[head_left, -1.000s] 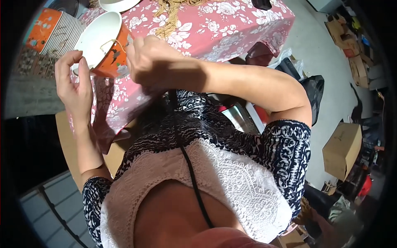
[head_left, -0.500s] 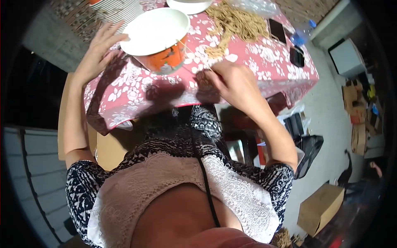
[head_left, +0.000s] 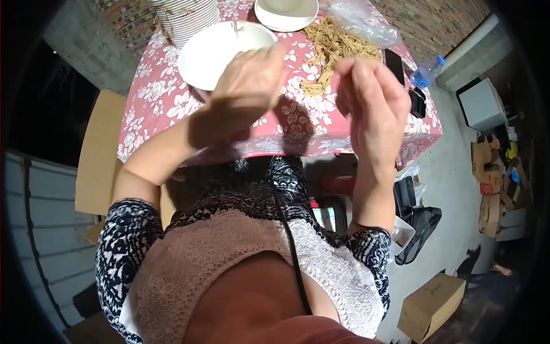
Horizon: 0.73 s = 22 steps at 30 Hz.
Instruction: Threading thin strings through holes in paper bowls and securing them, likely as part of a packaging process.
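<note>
A white-lined paper bucket (head_left: pixel 209 54) stands on the table, partly covered by my left hand (head_left: pixel 252 77). My left hand is in front of the bucket's right side, its fingers bent together; whatever they hold is hidden. To the right, my right hand (head_left: pixel 375 94) is raised above the table's near part with curled fingers and thumb close together. What sits in that pinch is too small to make out. A short bit of cord (head_left: pixel 235 26) shows at the bucket's far rim. Beyond my right hand lies a loose heap of tan cords (head_left: pixel 338 46).
A tall stack of paper buckets (head_left: pixel 192 23) stands at the back left, beside a white bowl (head_left: pixel 286 14). Clear plastic film (head_left: pixel 366 26), a dark phone (head_left: pixel 394 64) and a water bottle (head_left: pixel 428 73) lie along the right. Cardboard boxes (head_left: pixel 432 307) stand on the floor.
My left hand has left the bucket's left side and crossed to its right front. My right hand has risen and moved right. The bucket's orange outside is now mostly hidden.
</note>
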Tool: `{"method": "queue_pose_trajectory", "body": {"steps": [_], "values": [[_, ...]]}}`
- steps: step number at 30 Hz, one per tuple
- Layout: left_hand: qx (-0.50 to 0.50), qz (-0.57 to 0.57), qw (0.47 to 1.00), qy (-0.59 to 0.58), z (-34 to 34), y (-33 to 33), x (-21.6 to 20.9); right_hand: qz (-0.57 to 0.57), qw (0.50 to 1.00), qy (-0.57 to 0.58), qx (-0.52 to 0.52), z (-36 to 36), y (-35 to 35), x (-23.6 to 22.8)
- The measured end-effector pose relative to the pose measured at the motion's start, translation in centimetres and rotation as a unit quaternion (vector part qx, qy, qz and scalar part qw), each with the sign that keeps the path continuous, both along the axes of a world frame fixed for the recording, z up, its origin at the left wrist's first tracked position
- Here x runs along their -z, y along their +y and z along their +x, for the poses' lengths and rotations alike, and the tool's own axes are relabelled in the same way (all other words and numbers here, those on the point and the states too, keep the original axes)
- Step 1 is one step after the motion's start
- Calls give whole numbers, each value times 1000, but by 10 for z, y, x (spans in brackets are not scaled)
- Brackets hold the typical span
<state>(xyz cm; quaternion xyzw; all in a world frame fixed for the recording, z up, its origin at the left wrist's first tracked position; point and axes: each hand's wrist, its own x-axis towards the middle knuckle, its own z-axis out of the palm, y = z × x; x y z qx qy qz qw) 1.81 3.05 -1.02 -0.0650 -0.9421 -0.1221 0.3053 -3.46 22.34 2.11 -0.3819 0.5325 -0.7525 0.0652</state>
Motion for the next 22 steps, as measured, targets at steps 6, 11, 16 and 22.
{"method": "queue_pose_trajectory", "body": {"steps": [6, 11, 16, 22], "values": [[144, 189, 947, 219, -6, 14, -3, -253, 928, -202, -185, -27, -39, 15], [166, 374, 907, 98, 20, 17, 19, -337, 865, -303, -215, -23, -58, 31], [132, 347, 926, 77, 25, 26, 34, -350, 862, -300, -211, -8, -68, 42], [177, 257, 949, 49, 47, 3, 35, 1, 990, -64, 122, 5, -54, 63]]}}
